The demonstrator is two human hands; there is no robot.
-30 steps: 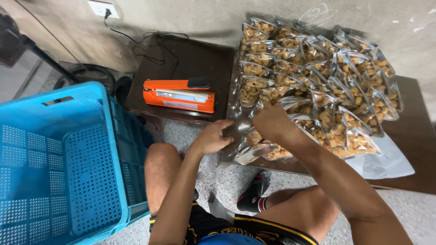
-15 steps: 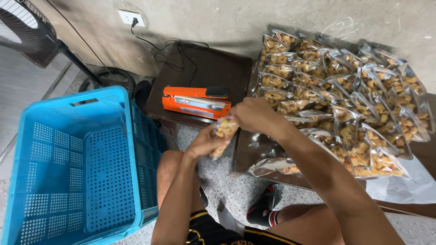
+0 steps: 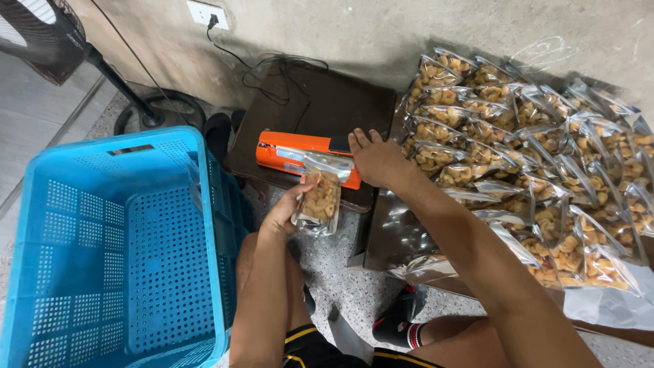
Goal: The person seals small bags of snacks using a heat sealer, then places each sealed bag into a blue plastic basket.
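Note:
My left hand [image 3: 286,212] holds a clear bag of pale snack pieces [image 3: 320,199] by its lower part, with the bag's open top laid across the orange heat sealer [image 3: 293,154]. My right hand [image 3: 377,160] rests flat, fingers spread, at the right end of the sealer, beside its black handle. The sealer sits on a small dark brown table [image 3: 320,105], its cord running to a wall socket [image 3: 208,15].
A large empty blue plastic crate [image 3: 102,252] stands at my left. Several filled snack bags [image 3: 531,157] lie in rows on a shiny tray [image 3: 395,238] to the right. A black floor fan [image 3: 41,27] stands at the far left. My knees are below.
Both hands carried the bag from the pile on the right over to the sealer. Its top now lies on the sealer, and my right hand has left the bag for the sealer's end.

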